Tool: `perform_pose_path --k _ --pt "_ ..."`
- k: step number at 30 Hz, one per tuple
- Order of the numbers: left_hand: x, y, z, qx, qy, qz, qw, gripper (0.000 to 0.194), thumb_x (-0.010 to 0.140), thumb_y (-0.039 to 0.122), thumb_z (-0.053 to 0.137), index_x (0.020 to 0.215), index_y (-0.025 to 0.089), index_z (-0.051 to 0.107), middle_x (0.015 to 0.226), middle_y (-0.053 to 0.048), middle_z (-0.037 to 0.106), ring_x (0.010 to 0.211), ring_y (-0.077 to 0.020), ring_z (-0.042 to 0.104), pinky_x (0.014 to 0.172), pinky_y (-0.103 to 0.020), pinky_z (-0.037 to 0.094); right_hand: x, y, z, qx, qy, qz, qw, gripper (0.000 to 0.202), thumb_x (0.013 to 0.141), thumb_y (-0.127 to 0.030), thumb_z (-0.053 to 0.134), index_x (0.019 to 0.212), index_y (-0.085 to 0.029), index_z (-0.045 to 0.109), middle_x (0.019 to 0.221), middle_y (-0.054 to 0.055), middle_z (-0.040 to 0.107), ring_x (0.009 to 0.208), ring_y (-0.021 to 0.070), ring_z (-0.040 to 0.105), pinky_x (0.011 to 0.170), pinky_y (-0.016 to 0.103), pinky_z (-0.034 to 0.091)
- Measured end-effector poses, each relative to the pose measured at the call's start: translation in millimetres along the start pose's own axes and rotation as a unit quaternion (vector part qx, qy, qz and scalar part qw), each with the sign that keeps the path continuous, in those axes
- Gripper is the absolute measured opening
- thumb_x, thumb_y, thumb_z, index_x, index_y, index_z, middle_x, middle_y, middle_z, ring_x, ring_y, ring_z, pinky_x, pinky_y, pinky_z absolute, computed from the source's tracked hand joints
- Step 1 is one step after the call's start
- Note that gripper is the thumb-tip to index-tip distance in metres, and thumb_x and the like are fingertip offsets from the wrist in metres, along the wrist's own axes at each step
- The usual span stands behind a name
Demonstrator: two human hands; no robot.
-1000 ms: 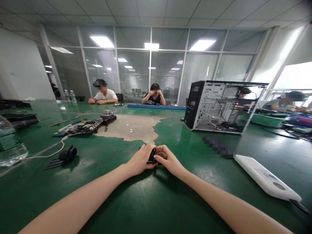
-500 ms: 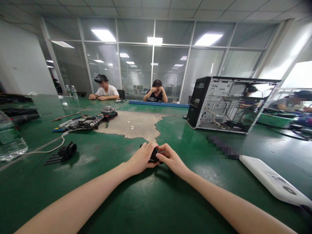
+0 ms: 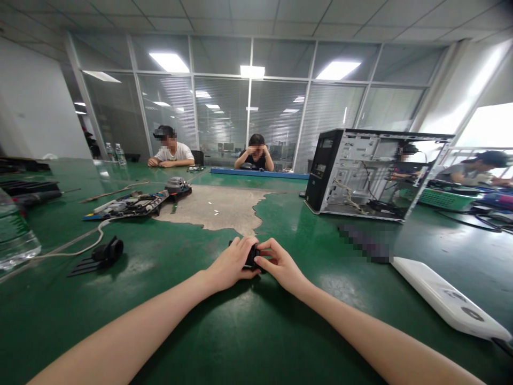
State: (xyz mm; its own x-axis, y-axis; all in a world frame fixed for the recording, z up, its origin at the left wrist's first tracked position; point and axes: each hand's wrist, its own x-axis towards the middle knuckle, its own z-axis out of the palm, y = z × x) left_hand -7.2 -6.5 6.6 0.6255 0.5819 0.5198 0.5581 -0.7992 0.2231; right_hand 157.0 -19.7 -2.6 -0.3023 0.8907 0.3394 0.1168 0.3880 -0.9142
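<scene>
Between my two hands is a small black part (image 3: 251,259), mostly covered by my fingers; its exact kind is hidden. My left hand (image 3: 232,261) wraps over its top and left side, the fingers curled round it. From the right, my right hand (image 3: 279,263) pinches the part's edge with thumb and fingertips. Both hands are low over the green table (image 3: 224,331). Left of them lies a black plastic piece with a round ring and several prongs (image 3: 100,255).
A circuit board (image 3: 128,206) with a metal-topped unit (image 3: 178,186) lies beyond to the left. An open computer case (image 3: 360,176) stands at the right, behind a white power bank (image 3: 444,297). At far left is a water bottle (image 3: 16,232). Several people sit around the table.
The view has shifted slightly. Both hands stay on the black part, with only small finger movement.
</scene>
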Motion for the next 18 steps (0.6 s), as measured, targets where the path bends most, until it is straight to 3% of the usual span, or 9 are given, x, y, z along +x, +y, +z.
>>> perform_pose_path --k 4,13,18 --pt "-0.7 2.1 -1.5 -0.002 -0.004 -0.006 1.000 0.051 0.069 0.027 0.061 0.112 0.019 0.035 0.109 -0.007 0.047 0.091 -0.0226 0.045 0.079 -0.037 0.039 0.0 0.5 -0.4 -0.015 0.003 0.011 1.000 0.024 0.072 -0.029 0.057 0.091 -0.021 0.045 0.096 0.003 0.052 0.087 0.0154 0.055 0.069 0.028 0.048" --pt "-1.3 1.6 1.1 0.004 -0.001 -0.009 1.000 0.055 0.067 0.026 0.062 0.114 0.019 0.033 0.109 -0.007 0.046 0.092 -0.0224 0.044 0.080 -0.037 0.037 -1.3 -2.5 0.5 0.015 -0.011 -0.014 1.000 0.022 0.069 -0.030 0.060 0.081 -0.021 0.045 0.087 0.000 0.049 0.092 0.0166 0.053 0.066 0.025 0.048" --pt "-0.8 1.2 0.2 -0.002 -0.002 -0.013 1.000 0.055 0.067 0.027 0.062 0.113 0.020 0.034 0.108 -0.007 0.047 0.090 -0.0223 0.045 0.078 -0.036 0.038 -0.7 -1.7 0.3 0.001 -0.004 0.006 1.000 0.026 0.070 -0.029 0.059 0.090 -0.021 0.044 0.096 0.002 0.050 0.089 0.0160 0.054 0.068 0.028 0.048"
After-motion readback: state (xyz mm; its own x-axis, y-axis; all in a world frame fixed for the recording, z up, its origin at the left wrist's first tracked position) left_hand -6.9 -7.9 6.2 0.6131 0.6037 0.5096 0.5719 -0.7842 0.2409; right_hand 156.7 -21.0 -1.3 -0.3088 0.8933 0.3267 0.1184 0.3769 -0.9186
